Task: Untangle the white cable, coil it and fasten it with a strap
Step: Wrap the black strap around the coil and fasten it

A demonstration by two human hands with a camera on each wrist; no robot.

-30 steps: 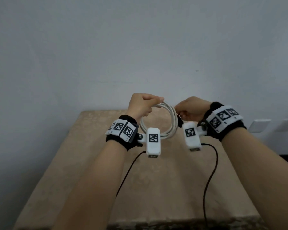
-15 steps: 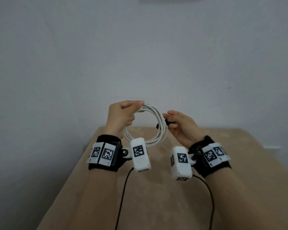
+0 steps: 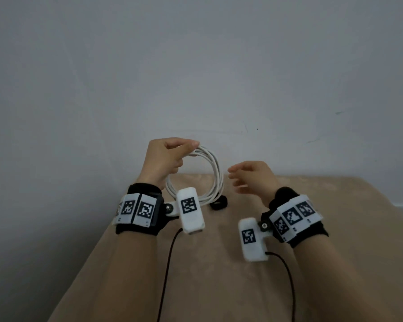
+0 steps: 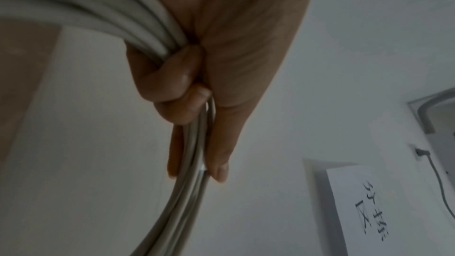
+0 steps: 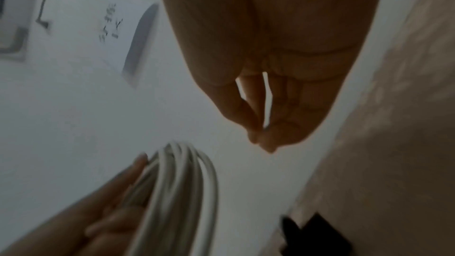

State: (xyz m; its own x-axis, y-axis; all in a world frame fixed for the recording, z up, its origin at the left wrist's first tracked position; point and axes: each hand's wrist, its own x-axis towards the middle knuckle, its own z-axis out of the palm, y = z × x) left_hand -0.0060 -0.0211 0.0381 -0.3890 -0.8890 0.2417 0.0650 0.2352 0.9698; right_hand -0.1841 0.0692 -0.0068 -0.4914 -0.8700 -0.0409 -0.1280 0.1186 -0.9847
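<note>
Left hand [image 4: 197, 77], fingers curled around white cable [image 4: 187, 198] loops.

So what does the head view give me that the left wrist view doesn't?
Only the head view shows the right hand, open and holding nothing beside the coil, the black strap lying on the table, and the full loop of the coil. Only the left wrist view shows the left fingers curled round the bundled strands, plus a paper sign on the wall. Both show the left hand gripping the white cable at the top of the coil.
</note>
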